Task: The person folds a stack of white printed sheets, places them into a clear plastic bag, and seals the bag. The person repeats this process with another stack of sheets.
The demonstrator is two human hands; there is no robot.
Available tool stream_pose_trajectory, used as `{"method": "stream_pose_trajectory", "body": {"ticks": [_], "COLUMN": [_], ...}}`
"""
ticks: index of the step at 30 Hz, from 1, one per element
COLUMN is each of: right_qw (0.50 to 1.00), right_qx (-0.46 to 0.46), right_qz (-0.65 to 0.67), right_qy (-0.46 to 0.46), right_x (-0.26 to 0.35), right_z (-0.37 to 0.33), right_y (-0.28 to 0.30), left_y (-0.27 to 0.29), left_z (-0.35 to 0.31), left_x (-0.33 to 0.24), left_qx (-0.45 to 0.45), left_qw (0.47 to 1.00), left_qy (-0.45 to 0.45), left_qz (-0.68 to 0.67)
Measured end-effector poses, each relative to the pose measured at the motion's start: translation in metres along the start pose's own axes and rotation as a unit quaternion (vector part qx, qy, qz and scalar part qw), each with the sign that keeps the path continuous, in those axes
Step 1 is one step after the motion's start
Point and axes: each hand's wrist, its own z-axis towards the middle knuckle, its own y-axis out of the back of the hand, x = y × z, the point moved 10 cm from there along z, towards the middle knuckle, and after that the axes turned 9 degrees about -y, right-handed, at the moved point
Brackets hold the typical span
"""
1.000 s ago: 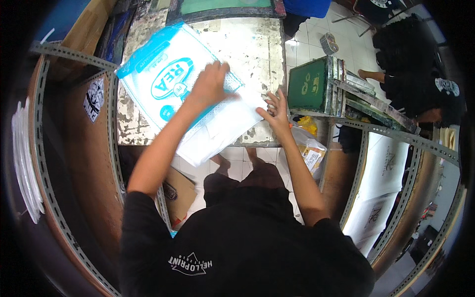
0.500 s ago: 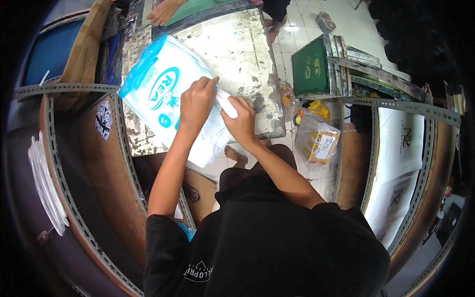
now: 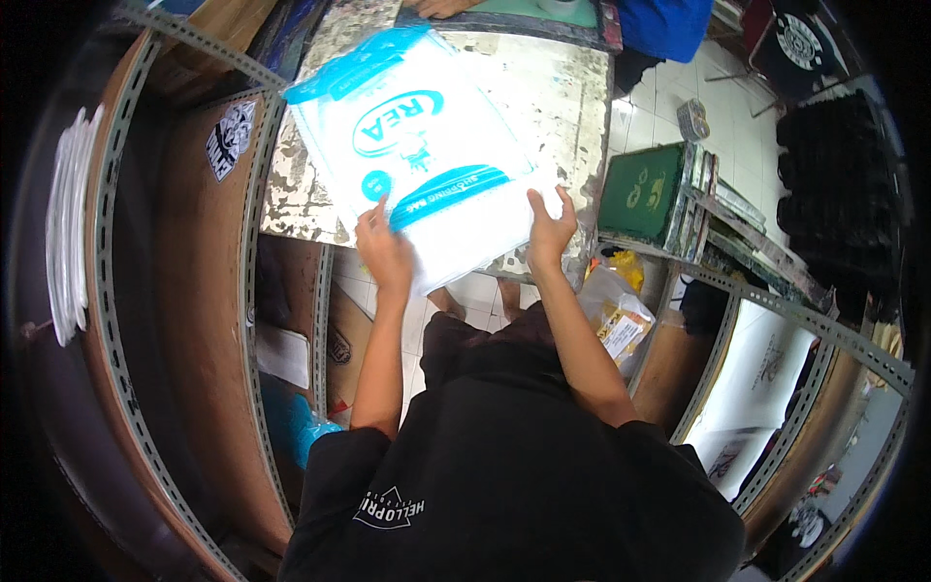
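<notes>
A pack of white plastic shopping bags (image 3: 451, 150) with blue printing and a clear blue-edged top lies tilted on a worn, paint-stained table (image 3: 572, 97). Its near end reaches past the table's front edge. At the left side of the pack is my left hand (image 3: 385, 254), slightly blurred, its fingers stretched along the edge. My right hand (image 3: 551, 238) stands at the opposite side, thumb and fingers spread apart with nothing between them. Whether either palm presses on the pack is hard to see.
Across the table, another person's hand (image 3: 441, 8) rests near a green framed board (image 3: 543, 12). Green-faced frames (image 3: 645, 197) lean at the right, above a clear bag (image 3: 613, 315) with yellow contents. Metal-edged shelves (image 3: 254, 194) flank me on both sides.
My hands have parted from a pinch at the pack's near corner and now flank it. The crumpled white end lies flatter. My view has shifted, and a blue-clothed person shows at the top.
</notes>
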Motion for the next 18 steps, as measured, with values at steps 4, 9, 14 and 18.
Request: {"method": "stream_pose_trajectory", "body": {"ticks": [4,9,14,18], "right_qw": [0.964,0.98,0.985,0.99], "right_qx": [0.151,0.185,0.154,0.14], "right_qz": [0.207,-0.03,-0.072,-0.02], "right_qy": [-0.071,-0.06,0.002,-0.02], "right_x": [-0.012,-0.02,-0.015,-0.01], "right_z": [-0.027,-0.057,-0.055,-0.044], "right_y": [-0.014,-0.027,-0.042,-0.038], "left_y": [0.022,0.026,0.02,-0.026], "left_z": [-0.054,-0.064,-0.084,-0.112], "left_x": [0.055,0.063,0.088,0.102], "left_qx": [-0.039,-0.094,-0.137,-0.015], "left_qw": [0.995,0.99,0.962,0.905], "left_qy": [0.09,0.093,0.236,0.408], "left_qz": [0.025,-0.057,-0.014,-0.121]}}
